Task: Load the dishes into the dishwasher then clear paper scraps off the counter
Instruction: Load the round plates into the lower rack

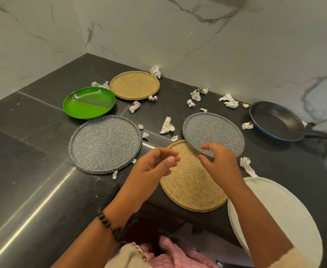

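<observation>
My right hand (219,161) pinches the near rim of a grey speckled plate (214,130), which overlaps the far edge of a tan speckled plate (191,188) at the counter's front. My left hand (153,167) hovers over the tan plate's left edge with fingers loosely curled, holding nothing. A second grey speckled plate (104,144) lies to the left. Behind it sit a green divided plate (89,102) and another tan plate (134,85). Crumpled paper scraps (167,126) lie scattered between the plates and along the wall.
A dark frying pan (277,120) with a blue outside sits at the right, handle pointing right. A white plate (278,209) lies at the front right, partly under my right forearm. The black counter (33,132) meets marble walls in a corner behind.
</observation>
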